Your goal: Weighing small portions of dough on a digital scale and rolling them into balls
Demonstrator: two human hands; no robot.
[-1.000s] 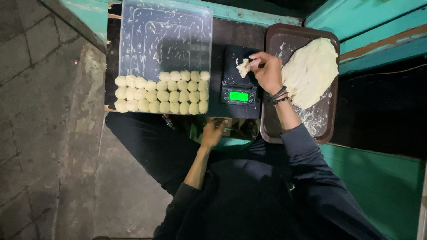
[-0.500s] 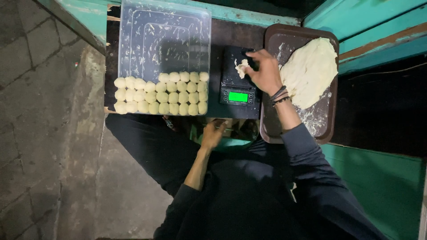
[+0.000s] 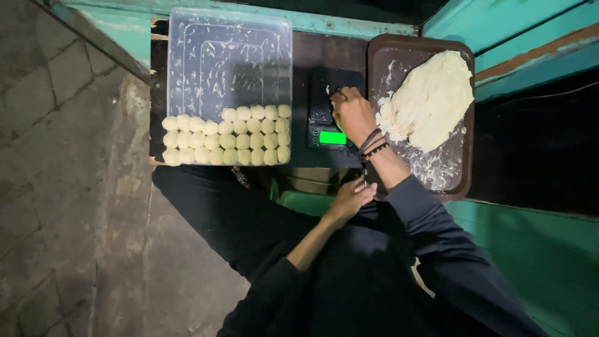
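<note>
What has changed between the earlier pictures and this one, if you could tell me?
The right hand has lowered its small piece of dough onto the black scale, and its fingers now cover the piece. The left hand stays at the table edge; the rows of dough balls, the clear tray and the dough mass are unchanged.

This is looking like a small street-side food stall or home bakery corner, where dough is being portioned by hand. A clear plastic tray (image 3: 229,62) at 11 o'clock is holding neat rows of dough balls (image 3: 228,135), a small digital scale (image 3: 331,106) with a glowing green display is sitting at 12 o'clock, and a floured brown tray (image 3: 449,168) at 1 o'clock is carrying a big lump of dough (image 3: 430,100). Teal-painted wooden boards (image 3: 530,237) are framing the dark counter, with rough paved ground (image 3: 62,187) lying at 9 o'clock.
</note>
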